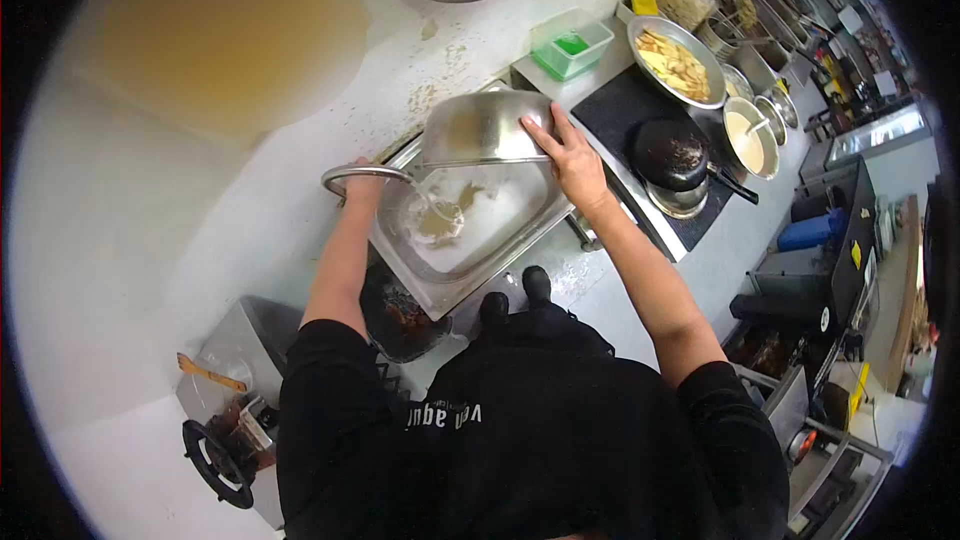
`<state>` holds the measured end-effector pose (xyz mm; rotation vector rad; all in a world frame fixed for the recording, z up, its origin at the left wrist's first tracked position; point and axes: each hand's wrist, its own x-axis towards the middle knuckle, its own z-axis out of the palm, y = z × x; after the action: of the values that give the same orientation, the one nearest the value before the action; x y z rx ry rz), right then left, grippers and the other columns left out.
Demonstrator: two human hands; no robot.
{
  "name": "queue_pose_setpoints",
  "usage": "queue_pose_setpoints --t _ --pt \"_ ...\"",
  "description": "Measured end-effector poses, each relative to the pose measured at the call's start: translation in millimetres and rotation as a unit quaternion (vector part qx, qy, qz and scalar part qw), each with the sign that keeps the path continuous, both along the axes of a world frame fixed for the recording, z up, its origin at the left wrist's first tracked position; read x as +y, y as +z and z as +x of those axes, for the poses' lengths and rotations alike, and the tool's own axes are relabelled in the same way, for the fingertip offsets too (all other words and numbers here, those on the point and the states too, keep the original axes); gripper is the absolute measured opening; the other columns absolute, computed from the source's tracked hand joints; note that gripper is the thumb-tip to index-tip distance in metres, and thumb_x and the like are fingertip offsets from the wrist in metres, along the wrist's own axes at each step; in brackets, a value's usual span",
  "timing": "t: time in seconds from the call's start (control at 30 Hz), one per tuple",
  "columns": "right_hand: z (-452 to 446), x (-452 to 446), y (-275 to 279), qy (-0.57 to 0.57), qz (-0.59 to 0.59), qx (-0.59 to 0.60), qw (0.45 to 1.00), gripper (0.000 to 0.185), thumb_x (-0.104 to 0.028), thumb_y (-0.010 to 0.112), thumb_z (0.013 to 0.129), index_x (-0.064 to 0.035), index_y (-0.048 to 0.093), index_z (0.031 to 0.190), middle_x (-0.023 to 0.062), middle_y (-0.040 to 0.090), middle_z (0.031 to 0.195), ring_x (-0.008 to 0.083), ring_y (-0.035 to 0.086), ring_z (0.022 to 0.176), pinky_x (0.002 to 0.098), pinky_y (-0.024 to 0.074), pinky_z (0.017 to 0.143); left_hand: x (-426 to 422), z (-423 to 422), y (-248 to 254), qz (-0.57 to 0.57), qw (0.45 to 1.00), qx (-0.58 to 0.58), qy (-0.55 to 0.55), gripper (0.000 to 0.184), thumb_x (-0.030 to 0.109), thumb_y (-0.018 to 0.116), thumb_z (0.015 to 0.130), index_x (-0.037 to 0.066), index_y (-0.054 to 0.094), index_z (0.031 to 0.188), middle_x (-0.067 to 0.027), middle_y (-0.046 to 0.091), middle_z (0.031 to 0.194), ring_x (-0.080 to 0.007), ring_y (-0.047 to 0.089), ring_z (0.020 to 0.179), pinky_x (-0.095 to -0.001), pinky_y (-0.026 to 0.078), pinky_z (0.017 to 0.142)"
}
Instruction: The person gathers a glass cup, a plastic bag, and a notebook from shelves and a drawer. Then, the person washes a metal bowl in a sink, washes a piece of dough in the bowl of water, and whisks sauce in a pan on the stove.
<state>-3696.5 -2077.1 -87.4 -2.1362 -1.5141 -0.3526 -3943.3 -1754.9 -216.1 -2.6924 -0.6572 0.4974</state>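
Observation:
A steel basin (pixel 487 128) is tilted on its side over the sink (pixel 440 285), its base turned up and toward the wall. My right hand (pixel 574 162) grips the basin at its right end, fingers spread along the outside. At the back left of the sink, my left hand (pixel 363 180) is behind the curved metal faucet (pixel 372 171). Its fingers are mostly hidden, so what it holds does not show. Below the spout, the water (pixel 440 220) in the sink is cloudy and splashing.
Right of the sink, a black pan (pixel 672 155) sits on a dark cooktop (pixel 612 112). Beyond are a bowl of sliced food (pixel 675 65), a bowl of pale liquid (pixel 750 140) and a plastic tub (pixel 572 48). A dark bin (pixel 400 315) stands under the sink's left side.

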Motion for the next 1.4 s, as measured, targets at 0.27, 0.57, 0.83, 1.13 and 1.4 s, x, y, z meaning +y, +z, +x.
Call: queue_pose_setpoints --t 0.27,0.57,0.83,1.13,1.4 --pt "12.9 -16.3 49.1 -0.034 0.120 -0.053 0.991 0.075 0.003 0.060 0.072 -0.0398 0.053 0.133 0.0214 0.041 0.144 0.0290 0.062 0.093 0.0355 0.0570 0.074 11.0 -10.6 -43.7 0.039 0.998 0.011 0.039 0.021 0.016 0.054 0.087 0.012 0.070 0.099 -0.0104 0.067 0.108 -0.0240 0.061 0.105 -0.0436 0.045 0.087" --pt "28.2 -32.7 83.0 -0.056 0.187 -0.128 0.972 0.056 -0.012 0.061 0.080 -0.0364 0.056 0.130 0.0209 0.046 0.140 0.0252 0.064 0.083 0.0306 0.0562 0.070 -171.5 71.7 -30.9 -0.753 0.356 -0.353 0.427 0.067 0.048 0.032 0.099 0.006 0.021 0.150 -0.0175 0.030 0.152 -0.0368 0.036 0.136 -0.0481 0.030 0.111" --pt "-29.6 -58.6 35.8 0.004 0.096 -0.124 0.988 0.072 -0.006 0.059 0.077 -0.0388 0.043 0.140 0.0313 0.027 0.149 0.0273 0.060 0.078 0.0372 0.0548 0.071 -117.6 131.4 -15.4 -0.827 0.013 -0.436 0.354 0.076 0.058 0.018 0.096 0.006 0.016 0.151 -0.0132 0.017 0.158 -0.0291 0.014 0.146 -0.0478 0.011 0.118" --pt "-50.3 -95.5 47.6 -0.098 0.128 -0.099 0.982 0.071 -0.005 0.055 0.079 -0.0416 0.043 0.139 0.0258 0.030 0.149 0.0243 0.055 0.076 0.0343 0.0532 0.069 -160.8 104.2 -43.1 -0.747 -0.091 -0.475 0.457 0.080 0.061 0.026 0.093 0.007 0.019 0.151 -0.0127 0.020 0.158 -0.0250 0.012 0.147 -0.0523 0.009 0.117" --pt "-96.2 -148.8 42.5 -0.158 0.130 -0.088 0.975 0.067 -0.005 0.054 0.079 -0.0406 0.047 0.136 0.0207 0.035 0.148 0.0247 0.053 0.077 0.0321 0.0526 0.065 -192.6 130.6 3.2 -0.809 0.048 -0.446 0.379 0.080 0.061 0.029 0.093 0.004 0.022 0.150 -0.0134 0.023 0.156 -0.0279 0.017 0.145 -0.0519 0.009 0.117"
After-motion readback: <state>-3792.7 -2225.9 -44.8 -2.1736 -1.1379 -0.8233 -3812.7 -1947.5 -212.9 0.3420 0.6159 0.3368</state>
